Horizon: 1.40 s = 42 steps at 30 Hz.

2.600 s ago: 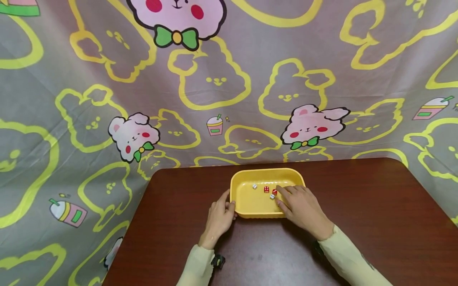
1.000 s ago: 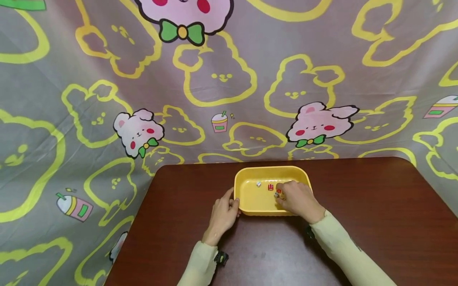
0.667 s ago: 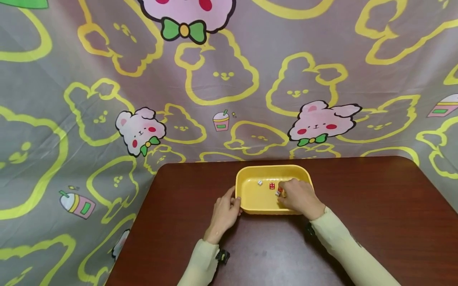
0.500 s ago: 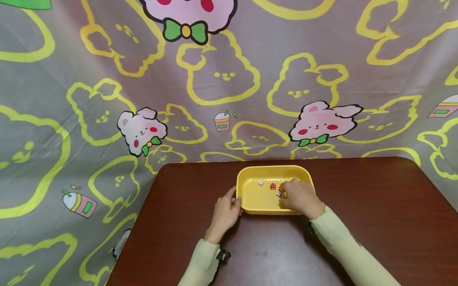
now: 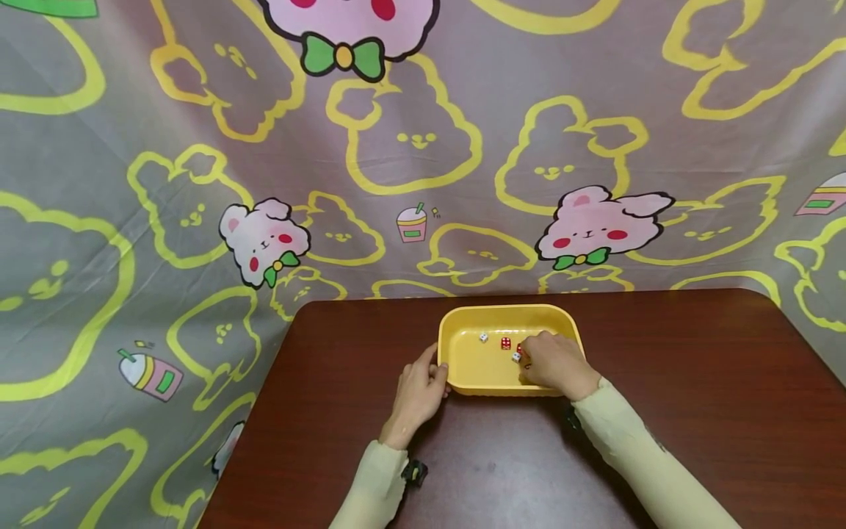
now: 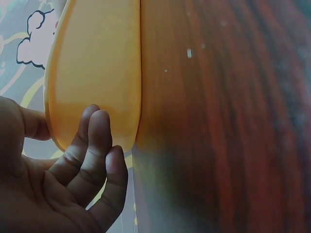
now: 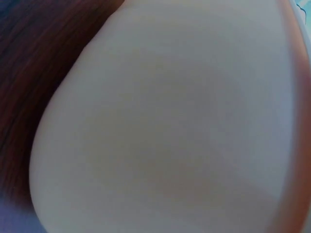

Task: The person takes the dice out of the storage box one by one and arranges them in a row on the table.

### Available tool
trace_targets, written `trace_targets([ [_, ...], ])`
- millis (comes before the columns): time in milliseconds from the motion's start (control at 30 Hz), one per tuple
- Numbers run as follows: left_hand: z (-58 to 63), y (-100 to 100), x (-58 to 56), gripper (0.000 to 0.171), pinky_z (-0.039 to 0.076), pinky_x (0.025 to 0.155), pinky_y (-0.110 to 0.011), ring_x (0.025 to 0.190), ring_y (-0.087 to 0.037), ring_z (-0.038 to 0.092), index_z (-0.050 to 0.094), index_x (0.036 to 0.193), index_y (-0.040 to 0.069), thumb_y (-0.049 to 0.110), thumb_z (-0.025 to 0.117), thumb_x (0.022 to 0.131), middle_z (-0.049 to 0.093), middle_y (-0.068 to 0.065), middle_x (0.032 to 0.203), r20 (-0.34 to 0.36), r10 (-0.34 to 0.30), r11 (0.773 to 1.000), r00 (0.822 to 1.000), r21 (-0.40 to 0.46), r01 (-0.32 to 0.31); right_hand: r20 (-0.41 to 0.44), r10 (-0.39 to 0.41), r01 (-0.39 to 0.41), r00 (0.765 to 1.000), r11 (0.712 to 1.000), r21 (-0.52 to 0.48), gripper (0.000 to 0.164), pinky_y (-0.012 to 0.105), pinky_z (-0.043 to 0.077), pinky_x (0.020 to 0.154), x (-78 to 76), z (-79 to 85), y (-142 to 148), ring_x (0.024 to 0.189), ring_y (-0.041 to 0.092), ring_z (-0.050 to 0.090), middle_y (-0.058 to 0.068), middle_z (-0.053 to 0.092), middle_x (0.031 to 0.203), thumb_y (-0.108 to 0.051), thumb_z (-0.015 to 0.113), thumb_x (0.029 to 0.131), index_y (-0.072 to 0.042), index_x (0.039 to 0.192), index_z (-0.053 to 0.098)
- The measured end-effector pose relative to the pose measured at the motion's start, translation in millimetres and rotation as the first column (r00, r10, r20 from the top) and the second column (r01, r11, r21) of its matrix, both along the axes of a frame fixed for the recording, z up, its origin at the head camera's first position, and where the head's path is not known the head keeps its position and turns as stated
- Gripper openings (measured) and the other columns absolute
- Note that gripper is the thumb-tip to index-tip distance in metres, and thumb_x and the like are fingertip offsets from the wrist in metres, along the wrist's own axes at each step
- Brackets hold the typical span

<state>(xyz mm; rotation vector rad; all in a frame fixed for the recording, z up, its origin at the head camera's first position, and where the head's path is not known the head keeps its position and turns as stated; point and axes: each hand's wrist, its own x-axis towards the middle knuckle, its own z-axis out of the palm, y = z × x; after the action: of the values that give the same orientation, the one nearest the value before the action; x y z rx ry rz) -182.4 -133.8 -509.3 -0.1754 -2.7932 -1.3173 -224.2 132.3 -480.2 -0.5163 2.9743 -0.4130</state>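
A yellow plastic tray (image 5: 472, 371) stands on the dark table with several small dice in it. A white die (image 5: 484, 337) lies toward its far left, and a red die (image 5: 505, 343) near the middle. Another white die (image 5: 516, 357) and a partly covered red die (image 5: 520, 348) sit right at the fingers of my right hand (image 5: 554, 364). That hand reaches down inside the tray's right part with bent fingers; whether it pinches anything I cannot tell. My left hand (image 5: 416, 393) grips the tray's left end, its thumb and fingers on either side of the wall in the left wrist view.
The brown wooden table (image 5: 681, 389) extends on both sides of the tray. A patterned curtain (image 5: 456, 169) hangs behind it and along the left. In the right wrist view a pale sleeve (image 7: 165, 116) blocks nearly everything.
My right hand has moved in from the tray's right edge and its fingers have bent down beside the dice, covering part of one red die. My left hand keeps its grip.
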Motion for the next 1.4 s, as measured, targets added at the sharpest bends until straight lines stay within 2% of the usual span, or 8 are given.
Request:
trace_targets([
  [200, 2.2, 1.8, 0.0, 0.050, 0.054, 0.070, -0.026, 0.057, -0.001, 0.065, 0.050, 0.154, 0.010, 0.020, 0.055, 0.105, 0.074, 0.008, 0.073, 0.009, 0.003, 1.000, 1.000, -0.002, -0.003, 0.022, -0.006, 0.007, 1.000, 1.000, -0.003, 0.028, 0.033, 0.033, 0.051, -0.8, -0.6, 0.5, 0.060, 0.016, 0.048, -0.004, 0.054, 0.064, -0.016, 0.082, 0.073, -0.022, 0.059, 0.058],
  [433, 2.0, 2.8, 0.5, 0.050, 0.054, 0.071, -0.026, 0.057, -0.001, 0.065, 0.050, 0.154, 0.010, 0.021, 0.055, 0.105, 0.074, 0.008, 0.073, 0.014, 0.011, 1.000, 1.000, -0.009, -0.011, 0.006, -0.005, 0.005, 1.000, 1.000, -0.022, 0.031, 0.033, 0.030, 0.050, 0.5, -1.2, 0.6, 0.058, 0.015, 0.043, -0.005, 0.048, 0.061, -0.006, 0.071, 0.073, -0.022, 0.054, 0.054],
  [700, 1.2, 2.2, 1.2, 0.050, 0.054, 0.072, -0.027, 0.056, 0.000, 0.064, 0.051, 0.154, 0.009, 0.021, 0.056, 0.105, 0.073, 0.009, 0.071, 0.010, 0.016, 1.000, 1.000, -0.017, -0.015, 0.011, -0.003, 0.004, 1.000, 1.000, -0.026, 0.034, 0.033, 0.027, 0.051, 0.5, -2.1, -0.1, 0.059, 0.014, 0.040, -0.006, 0.043, 0.060, -0.004, 0.067, 0.071, -0.024, 0.052, 0.048],
  [1033, 2.3, 1.5, 1.1, 0.050, 0.054, 0.072, -0.027, 0.057, 0.000, 0.065, 0.051, 0.154, 0.010, 0.023, 0.055, 0.105, 0.073, 0.010, 0.072, 0.009, 0.013, 1.000, 1.000, -0.017, -0.013, -0.002, -0.008, 0.008, 1.000, 1.000, -0.030, 0.029, 0.034, 0.030, 0.051, 0.0, -1.3, -0.3, 0.061, 0.016, 0.043, -0.004, 0.050, 0.063, -0.005, 0.067, 0.071, -0.022, 0.053, 0.053],
  [1200, 1.7, 1.2, 1.3, 0.050, 0.054, 0.071, -0.026, 0.057, 0.000, 0.065, 0.052, 0.153, 0.010, 0.022, 0.055, 0.105, 0.074, 0.009, 0.072, 0.008, 0.014, 1.000, 1.000, -0.016, -0.014, -0.048, -0.004, 0.003, 0.999, 1.000, -0.025, 0.023, 0.035, 0.035, 0.050, 0.6, -1.8, 0.1, 0.061, 0.017, 0.050, -0.003, 0.059, 0.067, -0.007, 0.070, 0.073, -0.022, 0.058, 0.060],
  [1400, 1.7, 0.5, 1.2, 0.050, 0.054, 0.071, -0.027, 0.057, -0.001, 0.065, 0.051, 0.154, 0.010, 0.021, 0.055, 0.105, 0.074, 0.008, 0.073, 0.009, 0.012, 1.000, 1.000, -0.016, -0.012, -0.108, 0.006, -0.008, 0.994, 1.000, -0.023, 0.027, 0.035, 0.035, 0.049, 1.3, -1.8, 0.1, 0.059, 0.016, 0.049, -0.003, 0.056, 0.064, -0.009, 0.071, 0.076, -0.022, 0.057, 0.057],
])
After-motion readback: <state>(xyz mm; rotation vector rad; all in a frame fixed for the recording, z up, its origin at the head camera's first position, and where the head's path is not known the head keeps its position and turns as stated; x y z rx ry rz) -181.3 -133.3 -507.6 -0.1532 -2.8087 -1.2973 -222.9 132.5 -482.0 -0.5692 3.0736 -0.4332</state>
